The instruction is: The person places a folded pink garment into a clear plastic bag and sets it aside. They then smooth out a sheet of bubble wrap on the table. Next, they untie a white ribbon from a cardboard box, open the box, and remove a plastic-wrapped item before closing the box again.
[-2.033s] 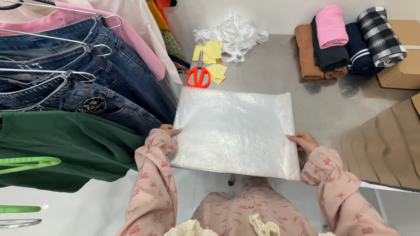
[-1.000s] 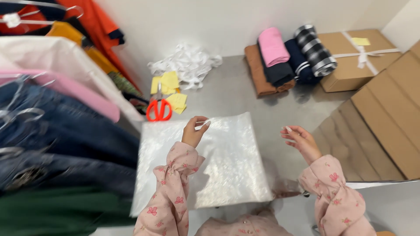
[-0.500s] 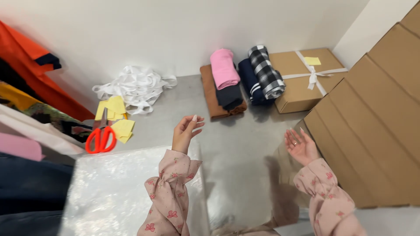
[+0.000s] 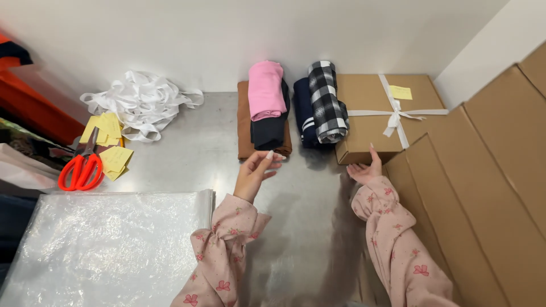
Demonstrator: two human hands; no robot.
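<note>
My left hand (image 4: 255, 172) is stretched out over the steel table (image 4: 199, 153), fingers apart and empty, its tips close to a brown folded cloth (image 4: 244, 122) that lies under a pink roll (image 4: 266, 90) and a black roll (image 4: 267, 132). My right hand (image 4: 365, 169) is open, palm up, its fingertips at the near edge of a brown cardboard box (image 4: 378, 116) tied with white ribbon. Between the two stacks lie a navy roll (image 4: 303, 116) and a black-and-white checked roll (image 4: 327, 102).
A stack of clear plastic bags (image 4: 108, 244) lies at the near left. Behind it are red-handled scissors (image 4: 81, 167), yellow sticky notes (image 4: 111, 145) and a heap of white ribbon (image 4: 139, 102). Flat cardboard sheets (image 4: 489, 187) lean at the right. Hanging clothes (image 4: 28, 122) fill the left edge.
Both hands have left the plastic bags and reached forward and right toward the rolled clothes and the box. The view has swung right, away from the hanging clothes.
</note>
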